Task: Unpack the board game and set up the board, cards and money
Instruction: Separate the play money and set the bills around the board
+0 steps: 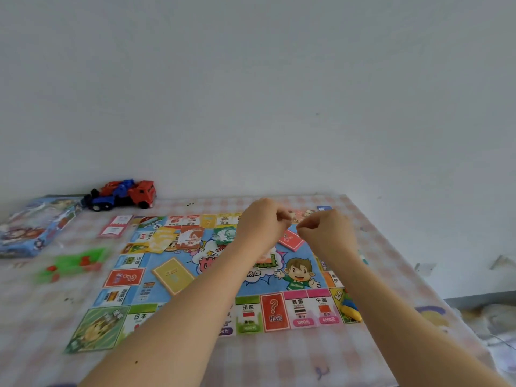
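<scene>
The colourful game board lies flat on the checked tablecloth. On it sit a yellow card deck, a red card deck, and fanned money in yellow, orange and green. My left hand and right hand are raised over the board's far right part with fingers curled. Together they pinch a small pale packet; blur hides what it contains.
The game box lies at the far left, a red and blue toy truck behind it. Pink-edged cards and green and red pieces lie left of the board. Yellow tokens sit on its near right corner. The table edge runs along the right.
</scene>
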### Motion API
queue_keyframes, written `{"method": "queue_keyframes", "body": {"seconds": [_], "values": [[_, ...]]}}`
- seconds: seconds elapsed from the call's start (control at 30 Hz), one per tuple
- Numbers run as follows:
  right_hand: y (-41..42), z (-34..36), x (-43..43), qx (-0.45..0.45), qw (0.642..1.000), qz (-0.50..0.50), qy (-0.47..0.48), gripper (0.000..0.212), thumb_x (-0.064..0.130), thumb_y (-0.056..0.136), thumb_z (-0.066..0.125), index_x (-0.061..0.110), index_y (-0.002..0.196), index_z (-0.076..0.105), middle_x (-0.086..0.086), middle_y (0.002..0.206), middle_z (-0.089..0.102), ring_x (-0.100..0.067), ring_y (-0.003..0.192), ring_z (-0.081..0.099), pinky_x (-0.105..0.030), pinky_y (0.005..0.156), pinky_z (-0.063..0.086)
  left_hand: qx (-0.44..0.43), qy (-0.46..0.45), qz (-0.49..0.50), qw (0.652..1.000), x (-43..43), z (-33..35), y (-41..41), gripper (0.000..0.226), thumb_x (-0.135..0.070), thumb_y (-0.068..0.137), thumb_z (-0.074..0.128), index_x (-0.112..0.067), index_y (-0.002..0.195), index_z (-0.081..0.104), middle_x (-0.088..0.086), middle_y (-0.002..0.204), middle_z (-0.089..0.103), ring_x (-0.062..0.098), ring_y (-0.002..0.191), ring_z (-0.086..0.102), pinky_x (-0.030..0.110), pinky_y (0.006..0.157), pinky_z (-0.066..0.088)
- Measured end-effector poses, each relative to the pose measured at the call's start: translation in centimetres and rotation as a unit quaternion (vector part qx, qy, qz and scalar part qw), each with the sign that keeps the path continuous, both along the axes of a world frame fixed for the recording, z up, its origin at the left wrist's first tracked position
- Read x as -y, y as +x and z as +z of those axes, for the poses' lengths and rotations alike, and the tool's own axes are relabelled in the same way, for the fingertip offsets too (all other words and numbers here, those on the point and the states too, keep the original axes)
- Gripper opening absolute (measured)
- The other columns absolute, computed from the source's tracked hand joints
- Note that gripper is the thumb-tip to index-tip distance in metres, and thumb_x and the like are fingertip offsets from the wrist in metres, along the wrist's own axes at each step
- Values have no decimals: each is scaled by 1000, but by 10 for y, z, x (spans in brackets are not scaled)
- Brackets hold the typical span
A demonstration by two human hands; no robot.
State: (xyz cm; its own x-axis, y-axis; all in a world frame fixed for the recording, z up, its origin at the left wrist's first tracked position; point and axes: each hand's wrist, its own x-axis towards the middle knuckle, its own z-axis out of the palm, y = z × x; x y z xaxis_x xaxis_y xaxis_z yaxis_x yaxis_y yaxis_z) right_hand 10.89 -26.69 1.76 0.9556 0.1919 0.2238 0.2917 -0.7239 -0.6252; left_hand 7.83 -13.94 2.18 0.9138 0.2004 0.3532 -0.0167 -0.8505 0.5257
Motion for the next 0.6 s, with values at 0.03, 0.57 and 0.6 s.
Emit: {"method": "queue_keyframes", "body": {"seconds": [0.03,0.57,0.6], "values": [[-3,1,-8,-3,1000,13,2,21,10,76,59,22,74,76,3,72,72,-16,64,64,-31,58,56,3,-1,8,1000,-10,1,-6,13,-23,87,63,-22,93,75,-7,94,72,8,78,58,24,73,46],[5,-12,-120,-77,982,64,-162,48,56,72,71,12,66,51,1,56,48,-13,46,43,-21,42,34,-25,-54,111,992,-130,-15,-52,13,-24,86,65,-22,97,73,-5,95,72,10,80,63,26,74,50],[6,-13,-122,-75,980,60,-171,53,59,70,71,15,61,42,2,54,42,-12,44,37,-22,41,29,-23,-56,111,992,-131,-15,-52,13,-23,87,65,-22,97,73,-4,94,72,10,79,64,26,73,50]]}}
